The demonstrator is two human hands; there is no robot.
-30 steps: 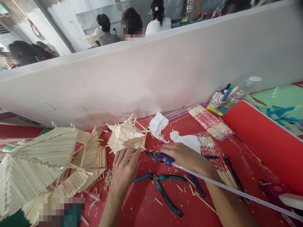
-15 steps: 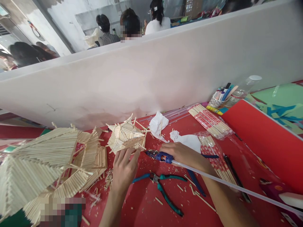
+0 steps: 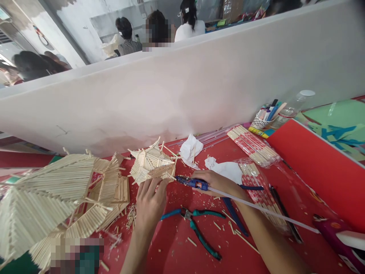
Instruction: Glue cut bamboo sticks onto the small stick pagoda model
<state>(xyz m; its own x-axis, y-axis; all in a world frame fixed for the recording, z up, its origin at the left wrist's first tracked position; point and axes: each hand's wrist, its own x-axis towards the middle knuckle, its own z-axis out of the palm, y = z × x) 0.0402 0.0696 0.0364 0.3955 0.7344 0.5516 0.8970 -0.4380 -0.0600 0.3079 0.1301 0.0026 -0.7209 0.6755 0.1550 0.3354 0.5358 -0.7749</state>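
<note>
A small star-shaped roof of wooden sticks (image 3: 152,161) stands on the red table, a little left of the middle. My left hand (image 3: 151,199) rests at its near edge, fingers bent onto the sticks; whether it pinches a single stick is hidden. In my right hand (image 3: 212,180) is a blue hot glue gun (image 3: 196,183), its nozzle pointing left at the roof's near right corner. A long clear glue stick (image 3: 262,209) runs out of the gun's back to the right. Pliers with teal handles (image 3: 186,215) lie open below, between my forearms.
A larger stick-built house (image 3: 57,190) fills the left side. White crumpled tissue (image 3: 191,148), packs of wooden sticks (image 3: 253,146), a pen cup (image 3: 262,120), a clear bottle (image 3: 293,108) and a red board (image 3: 322,167) lie to the right. Behind a white partition (image 3: 171,91) sit several people.
My right hand has raised the glue gun slightly, bringing its nozzle up to the roof's corner. The glue stick's far end now shows. My left hand has barely moved.
</note>
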